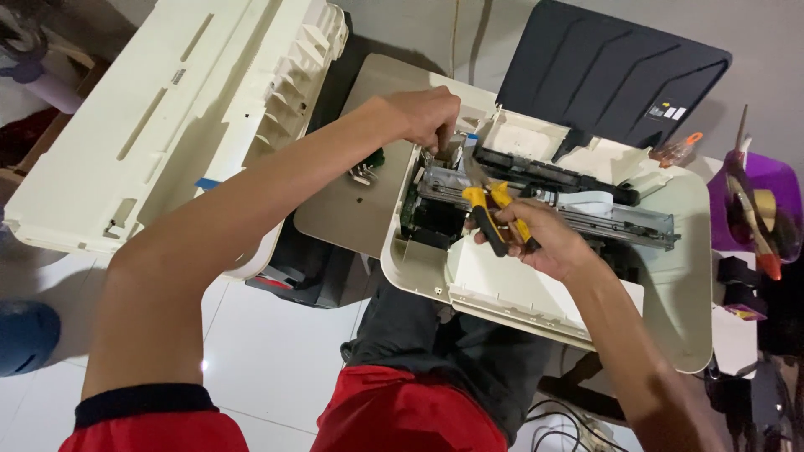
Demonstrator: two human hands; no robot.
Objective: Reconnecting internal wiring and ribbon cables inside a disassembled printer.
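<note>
An opened cream-white printer [670, 276] lies across my lap with its metal carriage rail [603, 219] and inner parts exposed. My right hand [548, 243] grips yellow-and-black handled pliers [490, 209], whose jaws point up-left into the mechanism. My left hand [427, 117] reaches over the printer's upper left corner, fingers pinched down on a small part inside near the pliers' tip; what it pinches is hidden. A dark paper tray [611, 71] stands open at the printer's back.
A large cream cover panel [167, 109] lies at the left on the white tiled floor [276, 351]. A purple container [754, 201] with tools stands at the right. Cables [561, 418] lie by my legs. A blue object [25, 335] sits at the far left.
</note>
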